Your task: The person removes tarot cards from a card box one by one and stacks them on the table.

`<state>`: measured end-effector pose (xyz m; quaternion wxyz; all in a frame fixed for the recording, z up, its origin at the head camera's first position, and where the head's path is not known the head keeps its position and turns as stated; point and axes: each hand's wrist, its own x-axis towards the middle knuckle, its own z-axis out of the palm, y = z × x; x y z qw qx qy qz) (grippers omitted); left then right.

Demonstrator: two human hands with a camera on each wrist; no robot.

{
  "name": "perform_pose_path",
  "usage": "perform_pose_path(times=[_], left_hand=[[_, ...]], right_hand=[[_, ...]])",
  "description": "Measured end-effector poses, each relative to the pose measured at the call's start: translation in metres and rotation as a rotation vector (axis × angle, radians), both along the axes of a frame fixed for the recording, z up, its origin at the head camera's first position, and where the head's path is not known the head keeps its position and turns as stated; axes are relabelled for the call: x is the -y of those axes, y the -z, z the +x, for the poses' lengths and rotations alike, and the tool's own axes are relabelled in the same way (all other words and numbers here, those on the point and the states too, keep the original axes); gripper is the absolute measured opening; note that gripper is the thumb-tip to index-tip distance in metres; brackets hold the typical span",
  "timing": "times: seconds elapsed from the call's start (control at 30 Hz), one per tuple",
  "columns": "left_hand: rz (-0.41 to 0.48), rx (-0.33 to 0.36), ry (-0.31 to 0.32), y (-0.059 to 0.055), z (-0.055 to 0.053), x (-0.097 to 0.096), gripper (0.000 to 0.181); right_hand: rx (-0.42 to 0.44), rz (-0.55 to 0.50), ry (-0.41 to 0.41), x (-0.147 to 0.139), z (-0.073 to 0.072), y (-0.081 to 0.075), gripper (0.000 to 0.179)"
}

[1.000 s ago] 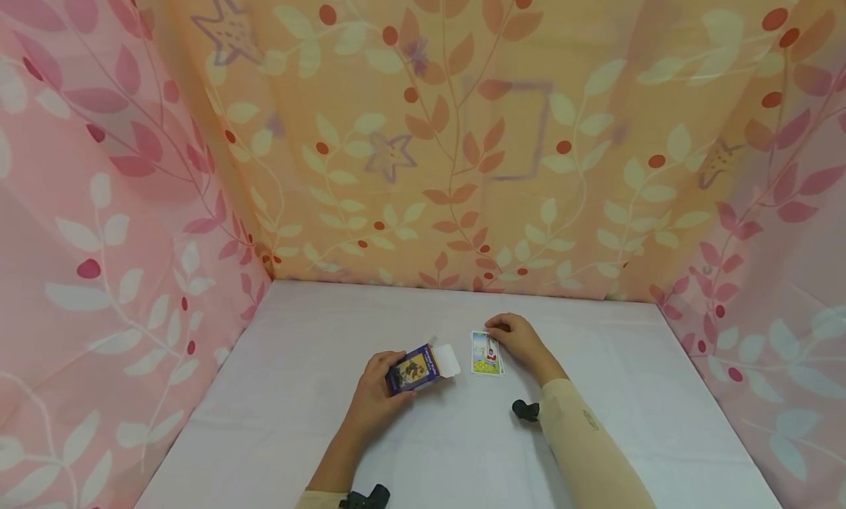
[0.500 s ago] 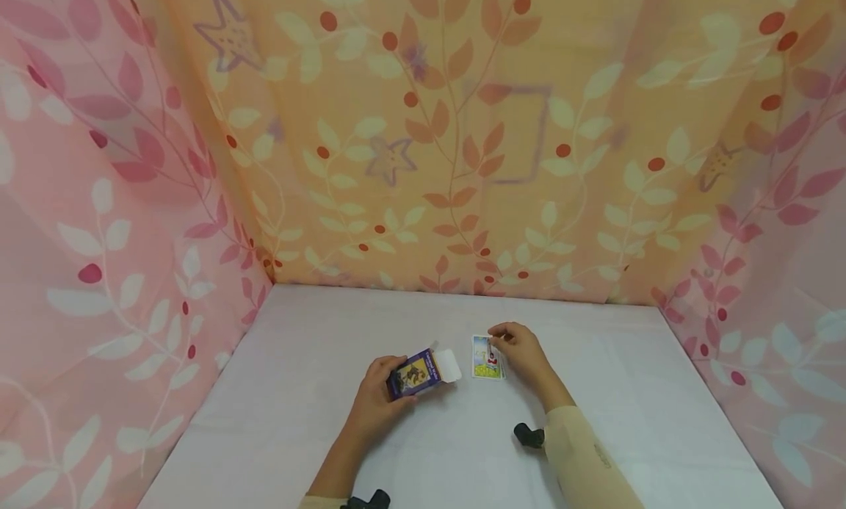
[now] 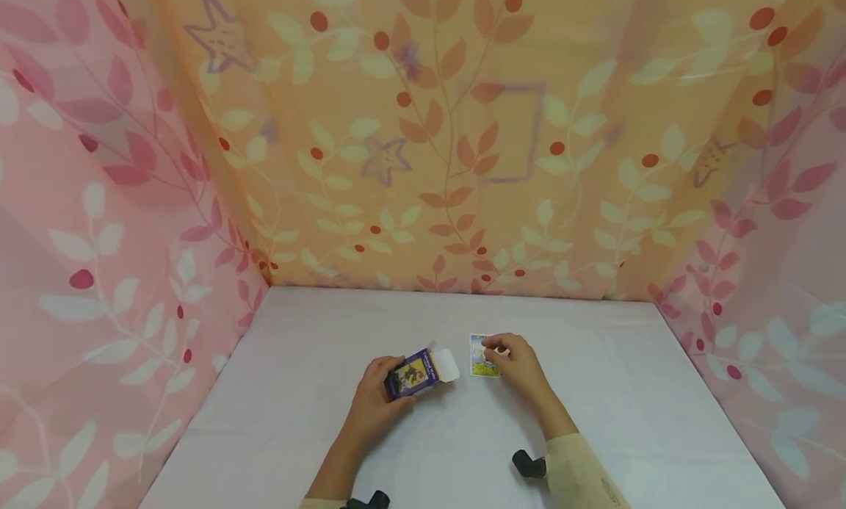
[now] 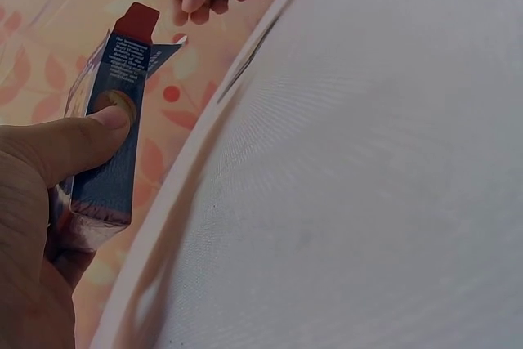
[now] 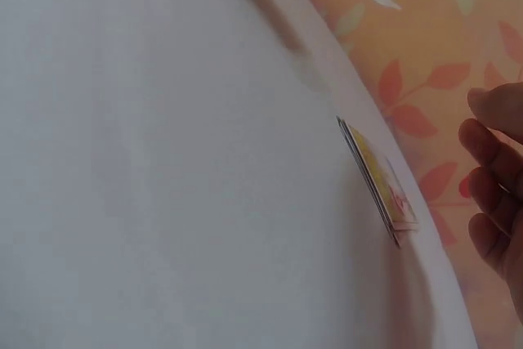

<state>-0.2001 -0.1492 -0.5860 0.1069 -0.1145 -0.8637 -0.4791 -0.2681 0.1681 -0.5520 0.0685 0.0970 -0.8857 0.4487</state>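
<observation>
My left hand [image 3: 375, 393] grips a dark blue-purple card box [image 3: 413, 374], its white end flap [image 3: 446, 364] standing out toward the right. In the left wrist view, the thumb [image 4: 86, 143] presses on the box's narrow printed side, and a dark red flap [image 4: 136, 22] sticks up at its end. A small stack of illustrated cards [image 3: 477, 361] lies on the table to the right of the box. Over the stack hovers my right hand [image 3: 523, 366], fingers loosely bent and nothing between them; it covers part of the top card. The right wrist view has the stack [image 5: 380, 177] apart from the fingers [image 5: 484, 149].
A white cloth [image 3: 449, 450] covers the table. Patterned fabric hangs at the back [image 3: 423, 200] and at both sides. Black wrist mounts [image 3: 531, 465] sit on both forearms.
My right hand has drawn back from the far edge of the cards and now overlaps more of the stack. The left hand and the box have stayed nearly in place.
</observation>
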Motion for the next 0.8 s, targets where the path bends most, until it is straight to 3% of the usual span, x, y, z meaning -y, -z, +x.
perform_pose_path(times=[0.47,0.8], left_hand=[[0.006,-0.006,0.022,0.001,0.002,-0.001,0.077],[0.003,-0.012,0.043,-0.001,0.002,0.0,0.077]], right_hand=[[-0.045,-0.056,-0.016,0.017,0.037,0.004,0.013],[0.006,-0.086,-0.019,0.031,0.058,0.004,0.011]])
